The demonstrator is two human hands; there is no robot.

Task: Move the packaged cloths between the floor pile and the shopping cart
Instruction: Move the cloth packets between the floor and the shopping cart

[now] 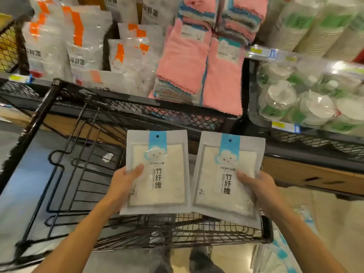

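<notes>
Left hand: grip closed on left cloth packet, thumb pressed flat on the front face near the left edge, remaining fingers hidden behind. Right hand: grip closed on right cloth packet, thumb on the front face near the right edge, fingers out of sight underneath.

Both packets: flat white pouches, clear window over a cream folded cloth, blue header strip with hang hole and cloud-face logo, black printed characters down the middle, numeral 2 at lower left. Held upright side by side, inner edges touching or slightly overlapped, right packet tilted a little clockwise. Held in the air above the near end of the shopping cart.

Shopping cart: black wire basket, thick dark handle bar running diagonally at left, small white scrap on the basket bottom; other contents under the packets not visible.

Floor pile: more blue-and-white pouches, blurred, at lower right beside the cart; number cannot be told.

Shelf behind cart: black mesh-fronted shelf carrying pink cloth stacks with blue and grey edges. To the left, white bags with orange marks. To the right, bagged paper bowls with green print; above them, sleeves of paper cups. Yellow-and-blue price tags on the shelf edges.
</notes>
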